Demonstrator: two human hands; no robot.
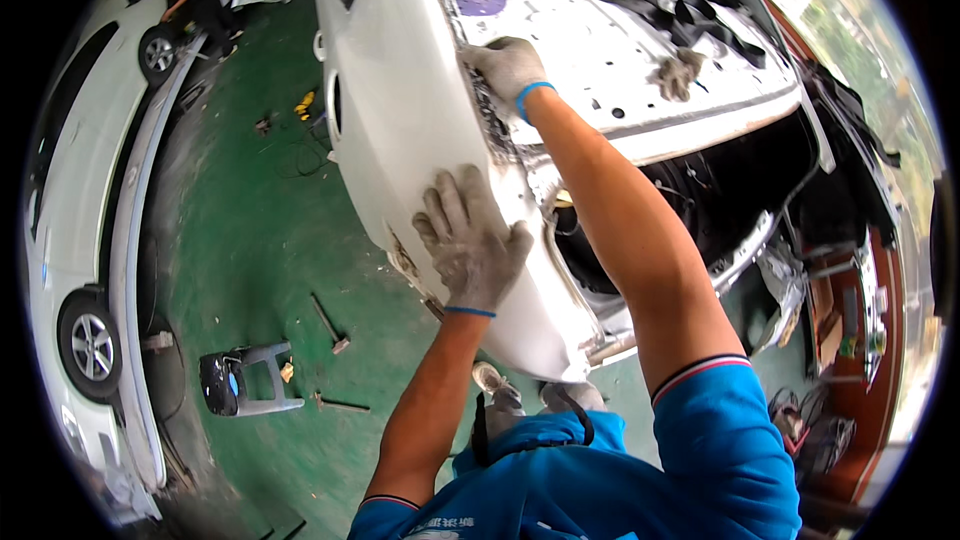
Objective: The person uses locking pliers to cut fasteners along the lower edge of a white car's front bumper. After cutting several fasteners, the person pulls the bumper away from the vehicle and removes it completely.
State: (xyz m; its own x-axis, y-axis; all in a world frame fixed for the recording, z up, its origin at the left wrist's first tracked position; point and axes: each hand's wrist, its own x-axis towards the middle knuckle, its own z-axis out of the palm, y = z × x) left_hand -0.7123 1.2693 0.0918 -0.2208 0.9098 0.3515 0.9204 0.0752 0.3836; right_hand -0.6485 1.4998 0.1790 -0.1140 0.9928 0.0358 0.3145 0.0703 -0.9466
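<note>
A white car body panel [400, 130], the rear side of a partly stripped car, runs down the middle of the view. My left hand [470, 245], in a grey-white work glove with a blue cuff, lies flat on its lower part with the fingers apart. Farther up, my right hand [510, 65], gloved the same way, is closed at the panel's inner edge, its fingertips partly hidden. Along that edge runs a rough, dark seam [488, 120]. Beside my right arm spreads the bare white metal deck [600, 70] with several holes.
A spare glove [679, 75] and black straps [715, 25] lie on the deck. On the green floor are two hammers [330, 325] [340, 405], a grey-and-black stool [250, 380] and a yellow tool [304, 105]. Another white car [95, 180] stands left, a person [200, 10] near it.
</note>
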